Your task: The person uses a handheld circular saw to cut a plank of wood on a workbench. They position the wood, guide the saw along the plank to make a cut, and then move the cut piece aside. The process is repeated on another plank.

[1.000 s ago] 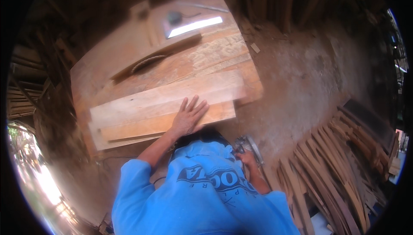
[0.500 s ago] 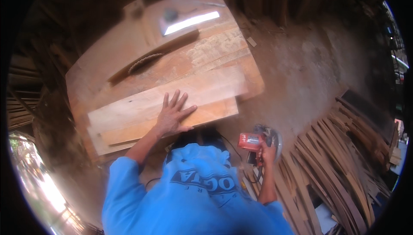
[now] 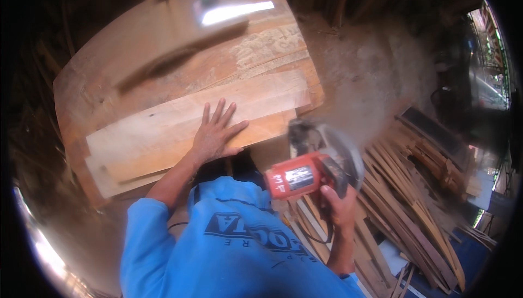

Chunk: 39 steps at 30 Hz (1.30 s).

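Observation:
My left hand [image 3: 217, 131] lies flat with fingers spread across a pale wooden board [image 3: 136, 127] on the work table. Under that board's near side an orange-toned wooden strip [image 3: 267, 130] shows along the table's front edge. My right hand [image 3: 340, 202] is wrapped round the rear handle of a red circular saw [image 3: 297, 176]. The saw is held up off to the right, with its base and guard near the right end of the boards. From this angle I cannot tell whether it touches them, nor whether its blade turns.
The table [image 3: 81, 93] has a long dark slot [image 3: 182, 58] across its top, blurred now. Beyond it lies a bright rectangle of light [image 3: 238, 13]. Many long wood offcuts [image 3: 403, 205] are heaped on the floor at right. A cord [image 3: 316, 238] hangs below the saw.
The saw in my right hand has come up and closer to the boards' right end. My left hand stays pressed on the board. The whole view has shifted slightly.

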Each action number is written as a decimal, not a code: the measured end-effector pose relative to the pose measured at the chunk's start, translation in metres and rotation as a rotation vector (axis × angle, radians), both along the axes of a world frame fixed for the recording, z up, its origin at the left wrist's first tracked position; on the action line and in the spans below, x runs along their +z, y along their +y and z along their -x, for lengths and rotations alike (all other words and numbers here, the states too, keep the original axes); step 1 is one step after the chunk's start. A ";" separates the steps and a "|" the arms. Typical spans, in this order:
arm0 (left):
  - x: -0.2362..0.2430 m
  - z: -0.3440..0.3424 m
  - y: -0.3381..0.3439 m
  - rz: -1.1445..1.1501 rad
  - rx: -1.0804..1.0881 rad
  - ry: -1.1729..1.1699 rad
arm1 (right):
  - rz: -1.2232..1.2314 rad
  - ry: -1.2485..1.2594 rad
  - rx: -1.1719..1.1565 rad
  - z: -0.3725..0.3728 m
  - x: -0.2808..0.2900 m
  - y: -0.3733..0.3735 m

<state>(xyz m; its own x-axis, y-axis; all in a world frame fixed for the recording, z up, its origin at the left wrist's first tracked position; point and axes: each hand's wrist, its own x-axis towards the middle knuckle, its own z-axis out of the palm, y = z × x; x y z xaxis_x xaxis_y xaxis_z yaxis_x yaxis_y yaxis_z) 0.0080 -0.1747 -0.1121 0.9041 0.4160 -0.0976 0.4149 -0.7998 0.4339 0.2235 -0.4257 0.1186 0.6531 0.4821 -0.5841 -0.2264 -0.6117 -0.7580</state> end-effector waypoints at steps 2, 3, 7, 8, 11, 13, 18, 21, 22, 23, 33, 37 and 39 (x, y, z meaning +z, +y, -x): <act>-0.003 0.002 0.000 0.006 0.007 -0.051 | 0.070 0.057 0.008 0.013 -0.006 0.019; -0.004 0.002 -0.001 0.032 0.009 -0.052 | 0.078 0.036 0.045 0.018 -0.008 0.027; -0.006 0.004 0.000 0.052 0.021 -0.078 | 0.064 0.085 0.046 0.037 -0.016 0.048; -0.007 0.003 0.000 0.057 0.024 -0.082 | 0.060 0.087 0.057 0.039 -0.017 0.052; -0.010 0.003 -0.001 0.039 0.014 -0.068 | 0.111 0.065 0.073 0.044 -0.019 0.057; -0.013 0.003 0.000 0.032 0.005 -0.056 | 0.120 0.048 0.086 0.046 -0.024 0.058; -0.017 0.003 0.001 0.037 -0.002 -0.043 | 0.151 0.061 0.110 0.043 -0.033 0.056; -0.016 0.002 -0.001 0.024 0.007 -0.050 | 0.183 0.044 0.135 0.040 -0.035 0.055; -0.014 0.000 -0.002 0.031 0.004 -0.051 | 0.140 0.028 0.159 0.038 -0.034 0.055; -0.014 0.000 -0.002 0.034 0.005 -0.052 | 0.135 0.011 0.170 0.038 -0.034 0.057; -0.010 -0.001 -0.001 0.077 -0.008 0.006 | 0.220 0.028 0.131 0.045 -0.032 0.063; -0.009 -0.009 -0.009 -0.070 -0.181 0.054 | 0.213 -0.003 0.151 0.045 -0.033 0.063; -0.011 -0.011 -0.012 -0.093 -0.190 0.053 | 0.227 -0.002 0.160 0.044 -0.034 0.062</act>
<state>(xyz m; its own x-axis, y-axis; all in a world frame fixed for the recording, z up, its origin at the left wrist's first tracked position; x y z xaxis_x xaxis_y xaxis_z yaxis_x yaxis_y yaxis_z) 0.0187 -0.1868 -0.1235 0.9618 0.2477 -0.1163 0.2728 -0.9016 0.3357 0.1797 -0.3642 0.0850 0.5804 0.4360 -0.6878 -0.1120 -0.7938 -0.5977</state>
